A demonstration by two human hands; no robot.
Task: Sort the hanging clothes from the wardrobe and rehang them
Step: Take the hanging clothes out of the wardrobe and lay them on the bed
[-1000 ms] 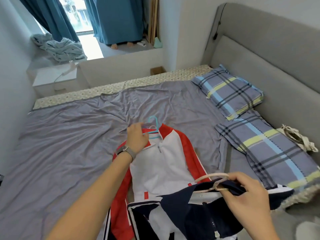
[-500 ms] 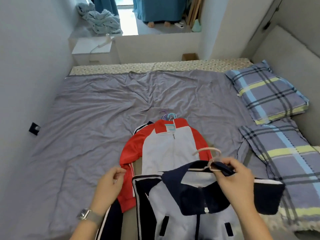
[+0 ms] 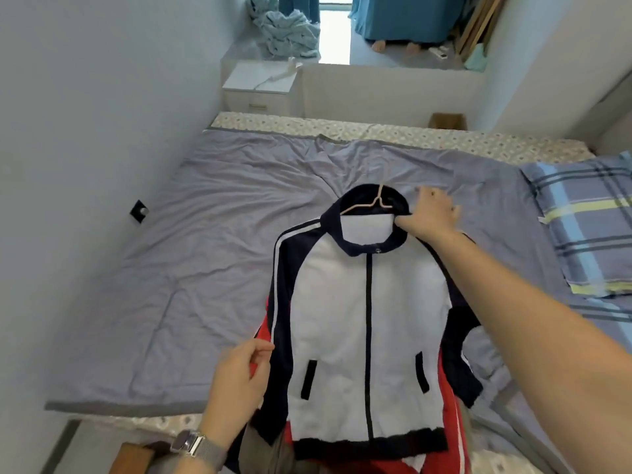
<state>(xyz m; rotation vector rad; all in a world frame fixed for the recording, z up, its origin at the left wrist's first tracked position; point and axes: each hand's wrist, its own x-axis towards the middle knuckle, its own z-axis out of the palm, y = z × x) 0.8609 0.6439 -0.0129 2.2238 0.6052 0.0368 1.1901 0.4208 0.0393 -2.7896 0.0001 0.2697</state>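
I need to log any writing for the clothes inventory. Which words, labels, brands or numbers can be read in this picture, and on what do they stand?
None can be read.
The navy and white jacket shows no print or label; the small round mark at its collar zip is too small to read.
The wristwatch face is blurred.

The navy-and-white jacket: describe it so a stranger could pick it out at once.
Start at the grey-sheeted bed. Near its front edge lies the navy-and-white jacket, spread flat over a red jacket. It alone has a white front, navy collar and sleeves, and a pale hanger in its neck.
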